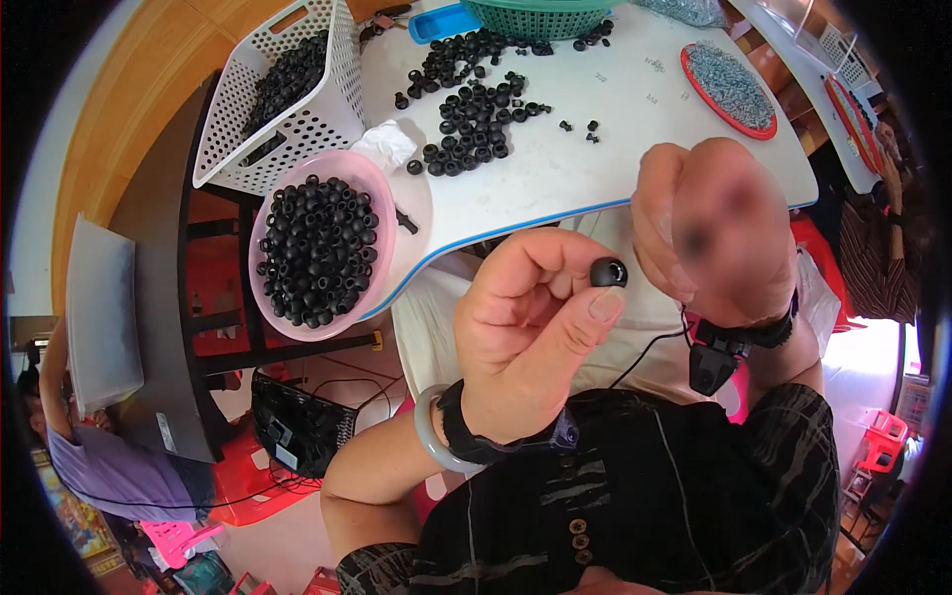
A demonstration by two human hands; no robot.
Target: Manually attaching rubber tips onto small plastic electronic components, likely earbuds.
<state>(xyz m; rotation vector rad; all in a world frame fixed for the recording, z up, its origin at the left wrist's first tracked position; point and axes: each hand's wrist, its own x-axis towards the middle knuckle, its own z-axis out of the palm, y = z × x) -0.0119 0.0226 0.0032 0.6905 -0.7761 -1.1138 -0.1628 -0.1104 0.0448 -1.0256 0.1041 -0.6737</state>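
Note:
My left hand (pixel 526 342) pinches a small, rounded black plastic piece (pixel 608 273) between thumb and forefinger, and a hole shows in one end of it. To the right of it, my right hand (pixel 659 223) is raised with its fingers curled in. A blurred patch covers much of that hand, so whatever it grips is hidden. Both hands are in front of the white table's near edge, apart from each other. A pink bowl (pixel 260 283) full of similar black pieces (pixel 322 248) stands at the table's left end.
Loose black pieces (pixel 466 129) lie across the white table (pixel 575 169). A white perforated basket (pixel 347 84) holds more at the far left. Crumpled tissue (pixel 387 146) sits beside the bowl. Farther back are a blue tray (pixel 443 24), a green basket (pixel 540 18) and a red plate (pixel 694 87) of small silvery parts.

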